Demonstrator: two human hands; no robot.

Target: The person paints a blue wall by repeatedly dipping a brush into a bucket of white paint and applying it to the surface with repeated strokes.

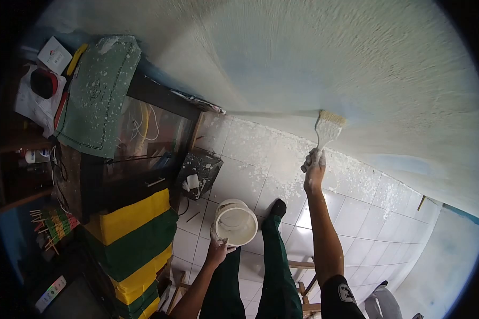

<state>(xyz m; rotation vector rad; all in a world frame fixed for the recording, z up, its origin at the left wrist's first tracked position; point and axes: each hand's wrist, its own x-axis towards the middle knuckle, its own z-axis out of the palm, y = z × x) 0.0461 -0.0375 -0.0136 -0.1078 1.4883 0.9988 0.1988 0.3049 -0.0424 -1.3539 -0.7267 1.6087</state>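
Observation:
My right hand is wrapped round the handle of a wide paintbrush coated in white paint. The pale bristles point up and meet the painted wall, which shows bluish patches through the white. Down to the left, my left hand grips the side of a white paint bucket at its lower rim. Whitish paint shows inside the bucket, and white smears cover the fingers of both hands.
White splatters dot the tiled floor along the wall. On the left stands a dark cabinet with a green paint-spotted cover on top. A black box sits beside it, near a yellow-and-green striped cloth. Wooden rungs show by my legs.

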